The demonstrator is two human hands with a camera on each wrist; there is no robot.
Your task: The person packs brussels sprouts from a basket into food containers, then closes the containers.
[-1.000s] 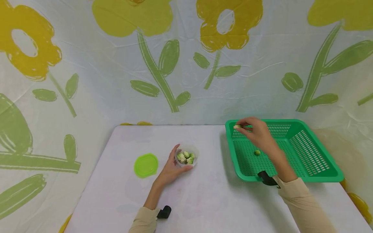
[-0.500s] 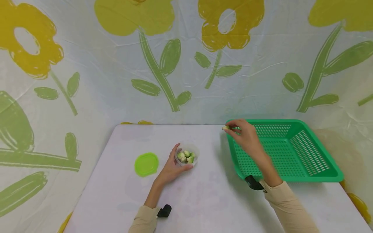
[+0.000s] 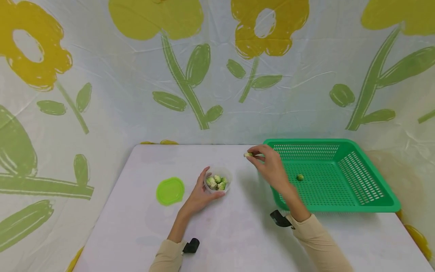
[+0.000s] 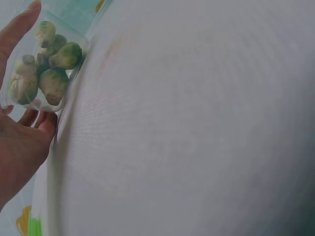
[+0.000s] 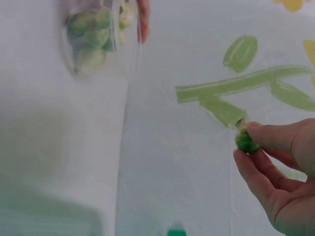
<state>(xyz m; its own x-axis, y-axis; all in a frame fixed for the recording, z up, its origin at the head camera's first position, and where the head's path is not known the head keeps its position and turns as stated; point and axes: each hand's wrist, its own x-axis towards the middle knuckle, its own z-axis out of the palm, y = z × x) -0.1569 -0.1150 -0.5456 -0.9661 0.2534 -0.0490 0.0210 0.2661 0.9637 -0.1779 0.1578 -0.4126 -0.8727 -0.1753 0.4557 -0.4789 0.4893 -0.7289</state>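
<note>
My left hand (image 3: pixel 198 197) holds a clear plastic container (image 3: pixel 228 175) on the table, thumb on the near side and fingers around the far side. Several Brussels sprouts (image 4: pixel 53 84) lie inside it. Between thumb and fingertips, my right hand (image 3: pixel 273 167) pinches a single Brussels sprout (image 5: pixel 244 139), raised in the air left of the green basket and right of the container. One more sprout (image 3: pixel 300 177) sits on the floor of the green plastic basket (image 3: pixel 340 207).
A bright green lid (image 3: pixel 170 191) lies flat on the white table (image 3: pixel 217 230), left of the container. Behind the table hangs a flower-print cloth (image 3: pixel 136 68). The basket takes up the table's right side.
My right hand has moved left with its sprout, from over the basket to beyond its left rim. The left hand and the container have stayed in place.
</note>
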